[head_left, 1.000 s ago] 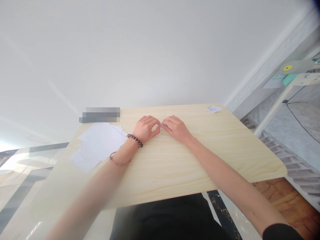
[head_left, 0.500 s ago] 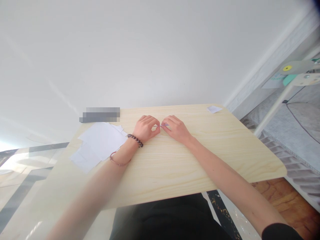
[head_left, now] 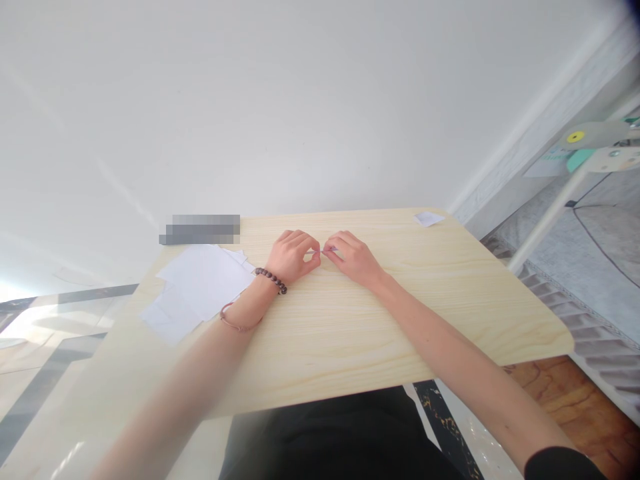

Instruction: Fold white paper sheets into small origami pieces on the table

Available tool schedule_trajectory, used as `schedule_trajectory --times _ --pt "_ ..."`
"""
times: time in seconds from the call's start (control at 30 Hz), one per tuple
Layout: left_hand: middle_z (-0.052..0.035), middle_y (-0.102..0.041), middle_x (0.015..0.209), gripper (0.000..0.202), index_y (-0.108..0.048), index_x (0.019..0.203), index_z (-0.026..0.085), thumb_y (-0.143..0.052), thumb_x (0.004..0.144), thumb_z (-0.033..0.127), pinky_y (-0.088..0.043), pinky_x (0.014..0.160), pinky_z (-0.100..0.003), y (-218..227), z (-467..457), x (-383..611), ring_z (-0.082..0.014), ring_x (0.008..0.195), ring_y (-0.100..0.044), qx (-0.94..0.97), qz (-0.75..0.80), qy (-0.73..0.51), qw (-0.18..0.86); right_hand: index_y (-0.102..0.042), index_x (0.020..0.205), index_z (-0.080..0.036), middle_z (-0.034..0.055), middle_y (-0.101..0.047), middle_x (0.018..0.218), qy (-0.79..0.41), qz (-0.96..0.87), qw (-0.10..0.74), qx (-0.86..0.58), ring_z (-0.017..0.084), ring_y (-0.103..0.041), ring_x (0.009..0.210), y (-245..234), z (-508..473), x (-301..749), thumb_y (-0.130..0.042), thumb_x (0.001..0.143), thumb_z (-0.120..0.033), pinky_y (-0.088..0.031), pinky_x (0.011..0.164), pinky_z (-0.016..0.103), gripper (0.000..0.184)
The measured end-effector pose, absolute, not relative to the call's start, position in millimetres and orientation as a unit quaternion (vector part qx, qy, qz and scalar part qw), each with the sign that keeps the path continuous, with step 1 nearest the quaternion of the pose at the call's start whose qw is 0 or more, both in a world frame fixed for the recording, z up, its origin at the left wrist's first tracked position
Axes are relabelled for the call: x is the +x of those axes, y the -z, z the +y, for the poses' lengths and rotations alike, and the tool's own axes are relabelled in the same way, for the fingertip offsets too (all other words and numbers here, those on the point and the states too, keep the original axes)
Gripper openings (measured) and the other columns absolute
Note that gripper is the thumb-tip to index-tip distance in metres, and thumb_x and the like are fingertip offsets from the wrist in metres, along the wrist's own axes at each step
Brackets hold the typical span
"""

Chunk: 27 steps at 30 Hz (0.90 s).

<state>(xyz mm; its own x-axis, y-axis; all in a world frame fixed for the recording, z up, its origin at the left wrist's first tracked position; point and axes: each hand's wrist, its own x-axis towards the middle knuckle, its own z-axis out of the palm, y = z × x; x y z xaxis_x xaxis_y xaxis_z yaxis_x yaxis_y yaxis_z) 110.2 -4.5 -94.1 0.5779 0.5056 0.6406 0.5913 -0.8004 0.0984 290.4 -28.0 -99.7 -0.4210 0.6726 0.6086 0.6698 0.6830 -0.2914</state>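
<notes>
My left hand (head_left: 293, 257) and my right hand (head_left: 353, 257) meet at the far middle of a light wooden table (head_left: 350, 327). Both are curled, and their fingertips pinch a tiny pale piece of paper (head_left: 327, 251) between them, just above the tabletop. Most of that piece is hidden by the fingers. A dark bead bracelet (head_left: 271, 280) and a thin cord band sit on my left wrist.
A loose pile of white paper sheets (head_left: 197, 287) lies on the table to the left of my left hand. A small folded white scrap (head_left: 429, 218) rests at the far right corner. A white wall stands behind the table. A lamp-like stand (head_left: 580, 153) is off to the right.
Hardly anything moves; the fingertips shift slightly on the small paper piece while both hands stay in place.
</notes>
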Motion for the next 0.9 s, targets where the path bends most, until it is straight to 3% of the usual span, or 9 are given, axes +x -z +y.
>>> schedule_trajectory --times 0.9 --pt "-0.0025 -0.062 0.079 0.010 -0.057 0.078 0.019 -0.047 0.075 0.019 -0.038 0.076 -0.031 92.7 -5.0 109.2 -0.0158 0.081 -0.054 -0.888 -0.307 0.338 0.055 -0.052 0.083 -0.020 0.0052 -0.056 0.084 -0.018 -0.842 0.362 -0.399 0.017 -0.050 0.083 100.1 -27.6 291.8 -0.040 0.085 -0.025 -0.041 0.072 0.030 0.013"
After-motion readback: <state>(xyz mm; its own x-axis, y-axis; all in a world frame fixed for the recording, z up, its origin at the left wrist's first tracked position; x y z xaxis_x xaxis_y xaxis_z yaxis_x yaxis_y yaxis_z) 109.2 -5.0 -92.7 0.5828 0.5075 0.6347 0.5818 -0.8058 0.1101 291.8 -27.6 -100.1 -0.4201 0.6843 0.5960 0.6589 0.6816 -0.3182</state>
